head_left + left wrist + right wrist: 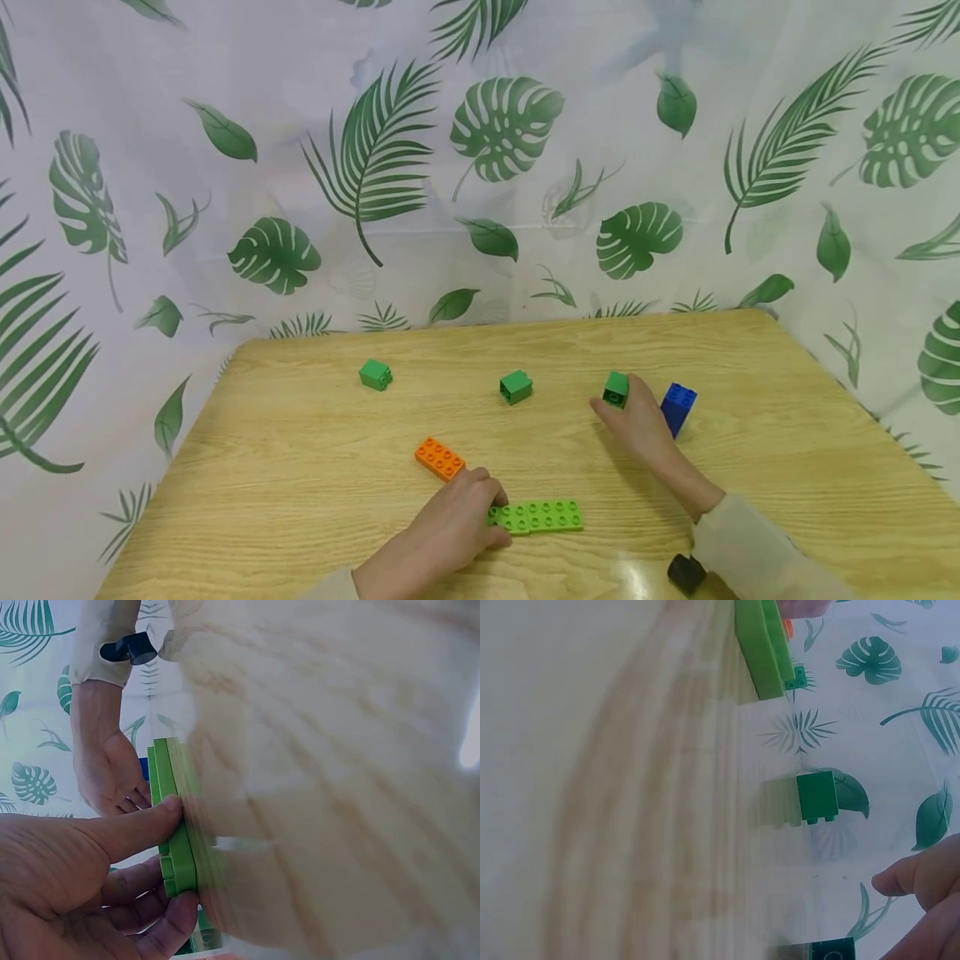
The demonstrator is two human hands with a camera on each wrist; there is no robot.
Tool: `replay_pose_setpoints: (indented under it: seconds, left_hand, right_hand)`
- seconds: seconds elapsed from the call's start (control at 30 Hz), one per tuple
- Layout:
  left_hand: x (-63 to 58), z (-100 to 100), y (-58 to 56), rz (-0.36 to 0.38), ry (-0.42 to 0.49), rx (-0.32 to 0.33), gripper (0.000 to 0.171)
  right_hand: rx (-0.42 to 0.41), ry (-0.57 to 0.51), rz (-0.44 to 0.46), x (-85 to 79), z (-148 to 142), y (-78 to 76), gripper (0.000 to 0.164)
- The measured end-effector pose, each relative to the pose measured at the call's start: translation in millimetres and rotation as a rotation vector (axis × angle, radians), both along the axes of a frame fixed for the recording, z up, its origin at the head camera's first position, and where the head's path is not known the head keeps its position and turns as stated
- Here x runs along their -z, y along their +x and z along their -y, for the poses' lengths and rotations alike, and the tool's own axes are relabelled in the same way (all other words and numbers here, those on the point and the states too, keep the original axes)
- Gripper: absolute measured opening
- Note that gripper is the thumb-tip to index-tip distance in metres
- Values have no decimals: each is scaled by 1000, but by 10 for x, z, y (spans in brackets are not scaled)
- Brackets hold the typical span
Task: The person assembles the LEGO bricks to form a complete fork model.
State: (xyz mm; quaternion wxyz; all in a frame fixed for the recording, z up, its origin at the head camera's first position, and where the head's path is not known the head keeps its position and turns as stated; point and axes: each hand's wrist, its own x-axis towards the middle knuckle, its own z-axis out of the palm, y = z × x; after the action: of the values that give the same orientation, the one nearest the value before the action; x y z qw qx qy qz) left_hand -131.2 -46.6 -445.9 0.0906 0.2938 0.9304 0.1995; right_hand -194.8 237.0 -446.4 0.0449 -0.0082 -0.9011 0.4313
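Note:
Two light green bricks (pixel 551 515) lie end to end in a row on the table. My left hand (pixel 467 515) pinches their left end between thumb and fingers; the left wrist view shows the thumb (pixel 161 817) on the near side of the light green bricks (pixel 180 851). Farther off to the right, my right hand (pixel 643 421) is spread around a dark green brick (pixel 616 389), thumb to its left and fingers to its right. In the right wrist view a gap shows between the thumb (pixel 896 879) and that dark green brick (pixel 832 949).
A blue brick (pixel 677 408) stands just right of the right hand. An orange brick (pixel 439 458) lies beyond the left hand. Two more dark green bricks (pixel 516 387) lie toward the back edge. A leaf-patterned cloth (pixel 420 275) hangs behind the wooden table (pixel 300 467).

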Motion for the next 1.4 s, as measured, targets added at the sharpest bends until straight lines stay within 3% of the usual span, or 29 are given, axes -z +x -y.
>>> replay_pose_setpoints:
  seconds: [0.27,0.63,0.9,1.4]
  left_hand:
    - [-5,3,2,-26,0,7,34]
    - [-1,4,8,-27,7,6,34]
    - [-2,0,-3,-9,1,4,34]
    - [2,1,1,-18,3,0,34]
  right_hand:
    - [-28,1,15,59,-22,-120,54]
    - [-62,12,-15,81,3,-198,44]
    - [-57,54,-23,123,-1,-256,63]
    - [-101,69,-36,108,68,-300,42]
